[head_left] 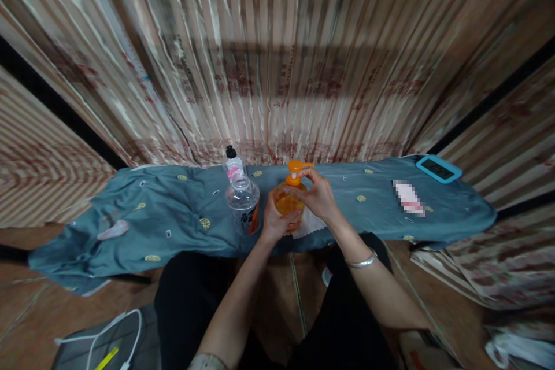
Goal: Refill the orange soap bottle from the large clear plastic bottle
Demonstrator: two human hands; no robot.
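A pump bottle [288, 202] of amber liquid with an orange pump top [295, 166] stands upright on the cloth-covered board in front of me. My left hand [276, 218] is wrapped round its lower left side. My right hand [318, 195] grips it near the neck, fingers at the orange collar and thumb across the front. Under and beside the bottle lies a white cloth or tissue [311, 224], partly covered by my hands. Just left stands a clear plastic cup [241, 199] with a domed lid and an orange strip inside.
Behind the cup is a clear bottle [234, 166] with a black cap. A blue-framed digital clock [439, 169] and a pixelated packet [408, 198] lie at the right. A small pale item [113, 230] rests far left on the teal cloth [186, 208]. Curtains hang close behind.
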